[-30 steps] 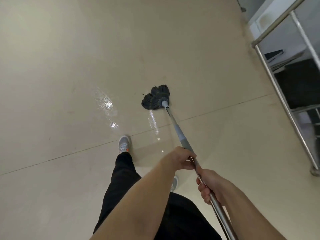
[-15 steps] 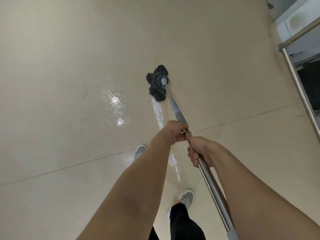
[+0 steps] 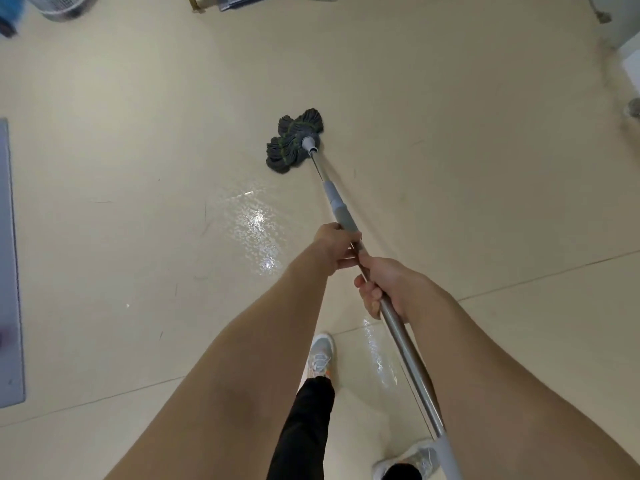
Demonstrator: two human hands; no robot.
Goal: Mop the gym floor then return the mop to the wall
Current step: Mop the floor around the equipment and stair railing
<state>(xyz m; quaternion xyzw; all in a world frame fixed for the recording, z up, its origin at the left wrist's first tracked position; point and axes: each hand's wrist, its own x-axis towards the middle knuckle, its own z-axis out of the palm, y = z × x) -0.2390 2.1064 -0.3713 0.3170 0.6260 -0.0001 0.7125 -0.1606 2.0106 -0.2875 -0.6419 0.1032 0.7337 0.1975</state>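
Beige gym floor (image 3: 467, 174), glossy, thin seam lines crossing it. Wet patch (image 3: 257, 233) shines near the middle of the view.

Mop: long axis runs diagonally, from the lower right near the person's body up and away to the mop head (image 3: 294, 140). Dark grey strands lie flat on the floor, just beyond the wet patch and slightly to its right. Strands fan out to the left of the socket. Mop handle (image 3: 403, 344) is metal, with a grey collar partway down, and passes to the right of the wet patch.

Left hand (image 3: 335, 245): wrapped over the handle from above, just below the collar, level with the wet patch. Right hand (image 3: 384, 285): curled round the bare metal just behind the left, thumb side up the shaft. The two hands almost touch. Both forearms extended forward, bare.

One grey shoe (image 3: 320, 358) planted nearer than the wet patch. Grey mat (image 3: 8, 271) far to its left, at the frame edge.
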